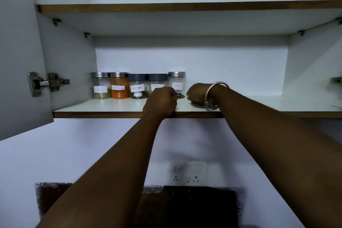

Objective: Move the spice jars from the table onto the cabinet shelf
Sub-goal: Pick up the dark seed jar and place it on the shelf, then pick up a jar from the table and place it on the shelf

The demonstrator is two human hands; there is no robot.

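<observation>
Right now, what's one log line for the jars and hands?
jars: five on shelf | left hand: before fourth jar, grip hidden | right hand: beside clove jar

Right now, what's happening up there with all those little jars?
A person reaches both arms up to the cabinet shelf, where five labelled spice jars stand in a row. The left hand is in front of the dark-lidded fourth jar, and the right hand, with a bangle at its wrist, rests beside the last jar. Whether either hand grips a jar is hidden.
</observation>
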